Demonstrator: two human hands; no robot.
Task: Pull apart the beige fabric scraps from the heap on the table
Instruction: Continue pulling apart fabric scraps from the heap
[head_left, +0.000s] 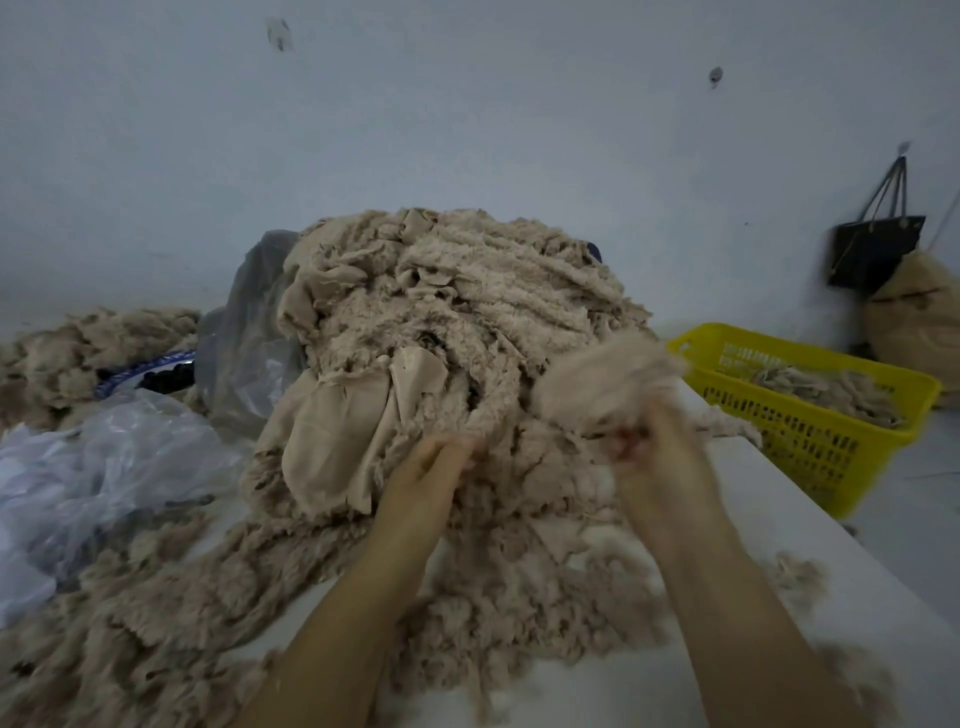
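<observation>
Loose beige fluff (519, 613) is strewn nearest, across a white counter (789, 530) that is set against a pale, scuffed wall (467, 104). The heap of beige fabric scraps (457, 312) is piled at the counter's middle, fleecy pieces mixed with smooth ones. The left hand (436, 467) is pressed into the heap's near face, its fingers curled into the fleece and partly hidden by it. The right hand (649, 452) is blurred; its fingers are closed on a fluffy scrap (608, 379) that is held up just in front of the heap. Crumpled clear plastic bags (104, 467) are spread at the left, with a second beige pile (78, 353) behind them. A yellow basket (883, 384) holding a few scraps is placed beside the counter's right edge. A black bag (872, 254) is hung on the wall above a tan sack (914, 317).
</observation>
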